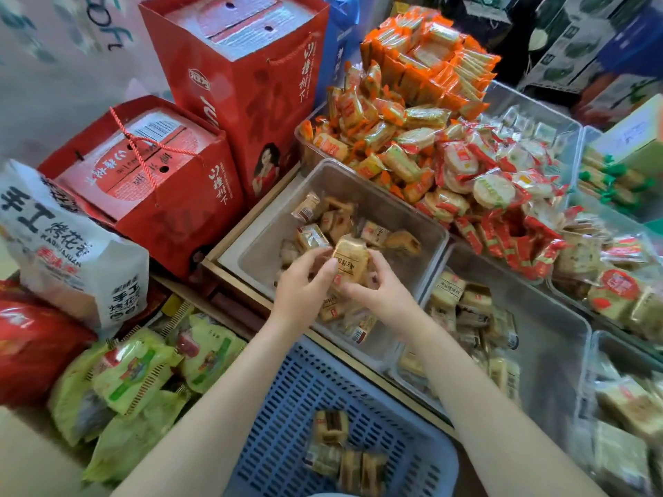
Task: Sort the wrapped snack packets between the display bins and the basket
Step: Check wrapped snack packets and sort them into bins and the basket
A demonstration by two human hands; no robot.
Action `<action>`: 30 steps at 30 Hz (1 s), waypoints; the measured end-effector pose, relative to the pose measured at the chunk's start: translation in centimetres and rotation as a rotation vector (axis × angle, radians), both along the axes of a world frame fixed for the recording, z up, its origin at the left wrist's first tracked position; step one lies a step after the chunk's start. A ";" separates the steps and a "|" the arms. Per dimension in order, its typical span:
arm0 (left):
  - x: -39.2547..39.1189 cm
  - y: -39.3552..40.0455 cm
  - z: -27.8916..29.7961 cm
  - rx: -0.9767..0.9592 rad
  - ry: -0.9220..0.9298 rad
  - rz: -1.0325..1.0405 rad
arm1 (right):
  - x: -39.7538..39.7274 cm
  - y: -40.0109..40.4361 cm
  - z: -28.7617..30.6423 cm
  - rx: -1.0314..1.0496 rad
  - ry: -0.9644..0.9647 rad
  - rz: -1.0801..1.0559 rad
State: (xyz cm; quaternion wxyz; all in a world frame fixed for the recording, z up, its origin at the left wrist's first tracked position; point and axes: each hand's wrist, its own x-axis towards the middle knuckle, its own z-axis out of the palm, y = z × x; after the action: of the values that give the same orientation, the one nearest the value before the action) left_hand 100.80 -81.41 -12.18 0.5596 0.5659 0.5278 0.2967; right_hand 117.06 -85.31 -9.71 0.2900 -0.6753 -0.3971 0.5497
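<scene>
Blue slotted basket, 2 red gift boxes with white lettering, orange-wrapped cracker packets, tan packet with dark print, green snack bags, clear grey bin

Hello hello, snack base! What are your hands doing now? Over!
Left hand and right hand both pinch one tan packet over the clear bin. Blue basket holds a few packets. Nothing blocking.

both hands forward, close together — left and right fingers curled, pinching.
</scene>
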 end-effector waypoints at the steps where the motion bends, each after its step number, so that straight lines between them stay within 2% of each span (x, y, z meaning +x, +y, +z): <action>1: 0.4 -1.4 0.5 -0.110 -0.086 0.009 | -0.1 -1.6 0.7 -0.003 -0.009 0.023; 5: 0.2 -5.3 1.1 -0.425 -0.224 0.038 | -0.4 -8.0 3.6 -0.020 -0.026 0.044; 8: -0.8 -7.9 1.2 -0.548 -0.340 -0.010 | -0.6 -12.4 4.4 -0.043 0.001 -0.013; 12: -1.4 -11.8 2.5 -0.598 -0.336 -0.062 | -1.4 -17.2 4.3 -0.089 0.105 -0.100; 16: -1.9 -15.3 3.9 -0.615 -0.337 -0.188 | -2.1 -20.8 4.3 -0.083 0.129 -0.157; 22: -4.3 -18.2 4.2 -0.562 -0.473 -0.397 | -2.5 -24.1 4.0 -0.108 0.300 -0.284; 25: -5.1 -19.1 5.3 -0.542 -0.366 -0.438 | -2.4 -25.3 3.9 -0.066 0.324 -0.316; 28: -5.6 -19.9 6.0 -0.440 -0.204 -0.442 | -2.6 -26.0 4.4 0.023 0.099 -0.242; 30: -5.7 -20.6 6.1 -0.321 -0.063 -0.419 | -2.6 -26.1 4.8 0.064 0.015 -0.197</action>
State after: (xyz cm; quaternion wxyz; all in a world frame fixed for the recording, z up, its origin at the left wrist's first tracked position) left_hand 95.06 -101.97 -6.09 0.7075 0.5573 0.4218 0.1044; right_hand 114.43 -111.39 -4.93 0.3669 -0.6974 -0.3442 0.5105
